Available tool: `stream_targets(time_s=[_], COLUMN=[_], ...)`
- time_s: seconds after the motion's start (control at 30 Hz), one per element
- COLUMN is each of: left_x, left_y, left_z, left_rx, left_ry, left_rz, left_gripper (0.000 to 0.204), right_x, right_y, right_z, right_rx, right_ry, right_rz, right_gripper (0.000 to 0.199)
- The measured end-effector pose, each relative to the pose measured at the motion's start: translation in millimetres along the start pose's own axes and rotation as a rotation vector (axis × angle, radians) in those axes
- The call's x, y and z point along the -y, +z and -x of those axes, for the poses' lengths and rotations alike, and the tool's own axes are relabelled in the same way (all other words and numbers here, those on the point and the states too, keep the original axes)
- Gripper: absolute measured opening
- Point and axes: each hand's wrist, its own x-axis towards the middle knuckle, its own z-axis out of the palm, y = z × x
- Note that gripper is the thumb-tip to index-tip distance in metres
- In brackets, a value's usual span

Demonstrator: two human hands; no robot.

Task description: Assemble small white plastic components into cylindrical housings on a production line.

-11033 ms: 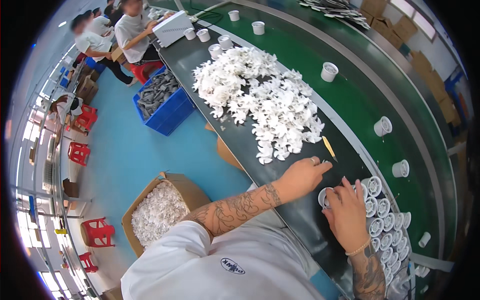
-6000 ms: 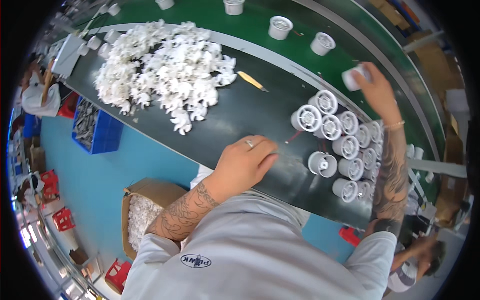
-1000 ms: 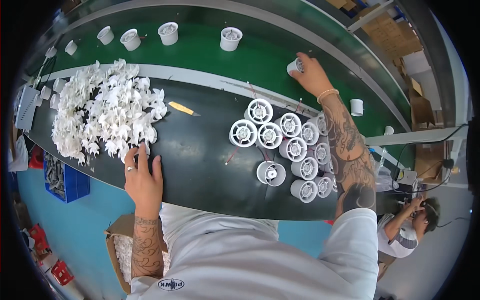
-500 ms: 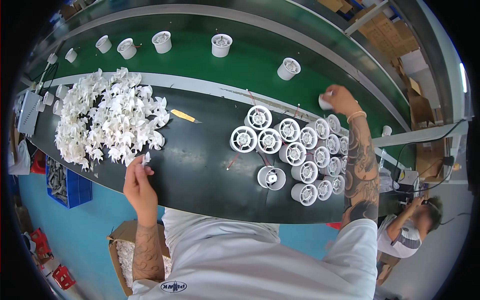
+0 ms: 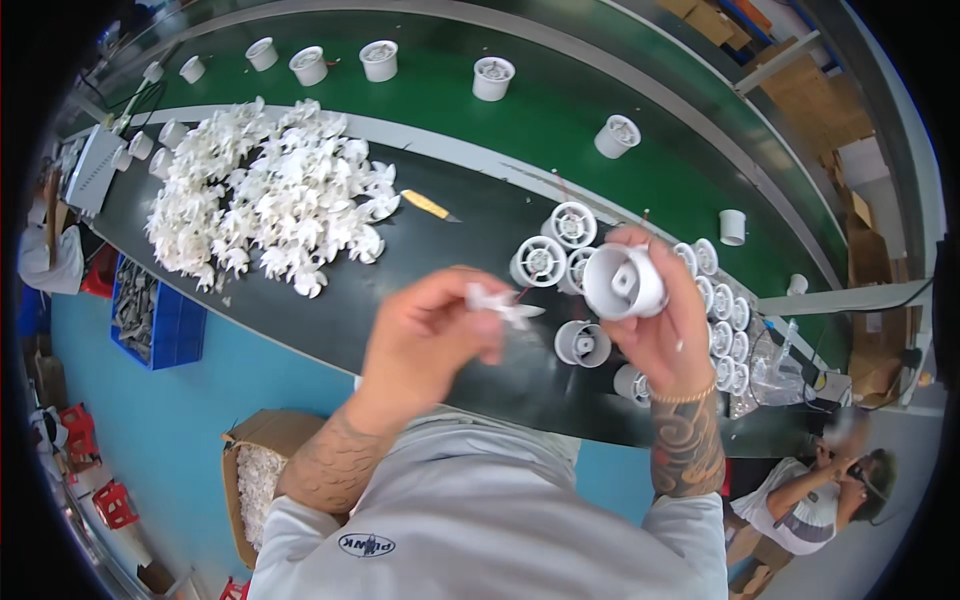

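Note:
My left hand [image 5: 425,335] pinches a white fan impeller [image 5: 508,306] over the middle of the dark table. To its right, my right hand [image 5: 672,325] grips a white round fan housing [image 5: 604,285], whose open end faces the left hand and shows a hub inside. The impeller and the housing are apart. Beneath them, another white housing [image 5: 578,345] stands on the table with its hub showing. More housings with spoked ends, such as one fan housing [image 5: 538,261], stand around my right hand, which partly hides them.
A big heap of white impellers [image 5: 290,200] covers the table's left part. A yellow utility knife [image 5: 428,205] lies beside it. Beyond runs a green conveyor belt [image 5: 430,110] with spaced housings. Below are a blue crate [image 5: 180,325] and a cardboard box [image 5: 265,430]. Another person [image 5: 800,500] is at right.
My right hand has come back from the belt side to the table, with the housing now turned open end toward me. My left hand has moved right from the heap with the impeller.

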Motion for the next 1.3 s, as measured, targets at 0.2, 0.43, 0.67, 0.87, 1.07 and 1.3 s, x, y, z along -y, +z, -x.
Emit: stream_targets(time_s=[0.2, 0.43, 0.67, 0.87, 1.07, 1.3], left_x=[-8.1, -26.0, -33.3, -35.6, -25.1, -21.1], left_y=[24.4, 19.4, 18.7, 16.7, 13.6, 11.7], left_z=[-5.7, 7.6, 14.8, 18.4, 18.2, 19.3], left_rx=[0.207, 0.308, 0.275, 0.278, 0.228, 0.209], left_ry=[0.475, 0.505, 0.542, 0.526, 0.598, 0.495], left_rz=[-0.690, -0.874, -0.834, -0.831, -0.767, -0.712], left_gripper=[0.014, 0.019, 0.017, 0.019, 0.019, 0.017], right_x=[-21.3, -23.1, -29.1, -24.8, -27.8, -28.5], right_y=[38.9, 45.2, 48.1, 53.4, 47.4, 47.5], right_z=[30.4, 39.7, 40.7, 41.7, 37.6, 38.1], right_rx=[0.084, 0.144, 0.246, 0.326, 0.370, 0.329], right_ry=[0.048, 0.127, 0.156, 0.240, 0.191, 0.177], right_rz=[0.032, 0.154, 0.139, 0.083, 0.063, 0.124], right_gripper=[0.038, 0.049, 0.041, 0.042, 0.042, 0.045])
